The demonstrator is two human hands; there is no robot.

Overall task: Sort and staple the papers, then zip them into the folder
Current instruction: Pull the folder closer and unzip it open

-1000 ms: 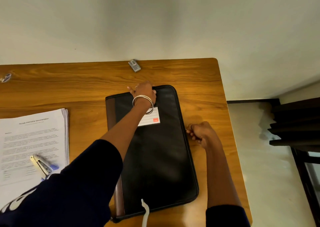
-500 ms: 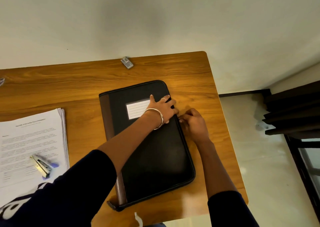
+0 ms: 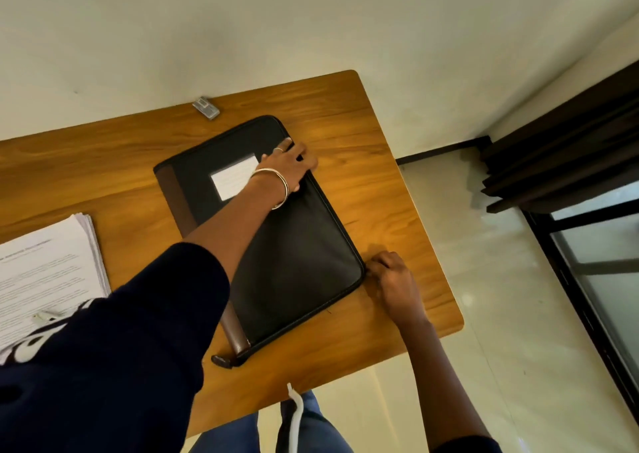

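The black folder (image 3: 276, 241) lay flat near the tabletop's (image 3: 380, 176) right edge, its long axis running from the far edge toward the near right corner, brown spine leftward. It looked padded, light and slightly pliant, best steadied from above. The left hand (image 3: 288, 163) pressed its far right edge, fingers nearly straight; the right hand (image 3: 394, 281), fingers curled, seemingly pinched the zipper pull at its near right corner.

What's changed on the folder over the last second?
The right hand ran down the folder's right edge to its near corner, fingers curled at the zip. The left hand shifted from the top edge to the upper right edge, pressing. Paper stack and stapler unmoved.
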